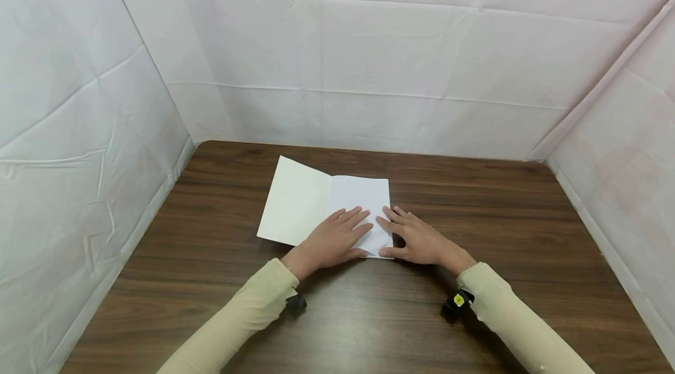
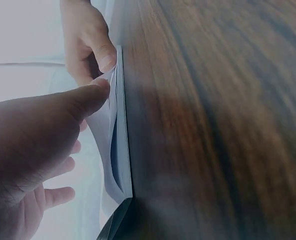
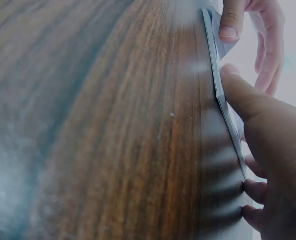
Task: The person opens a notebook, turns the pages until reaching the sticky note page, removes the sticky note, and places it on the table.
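The left hand (image 1: 334,240) and right hand (image 1: 416,241) cover the notebook's (image 1: 316,201) near corner, its ruled lines are too faint to read, and both wrist views blur the worktop (image 3: 113,150).

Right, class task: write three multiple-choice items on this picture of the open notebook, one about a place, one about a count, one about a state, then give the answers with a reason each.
1. Where does the notebook lie?
A. on the wooden table
B. on a shelf
C. on the floor

2. How many hands touch the notebook?
A. none
B. one
C. two

3. What state is the notebook in?
A. shut
B. open, with a lined page showing
C. rolled into a tube

Answers: 1 A, since brown wood grain surrounds it on all sides. 2 C, since the left hand and the right hand both rest on the lined page. 3 B, since a blank white leaf lies spread to the left of the ruled page.
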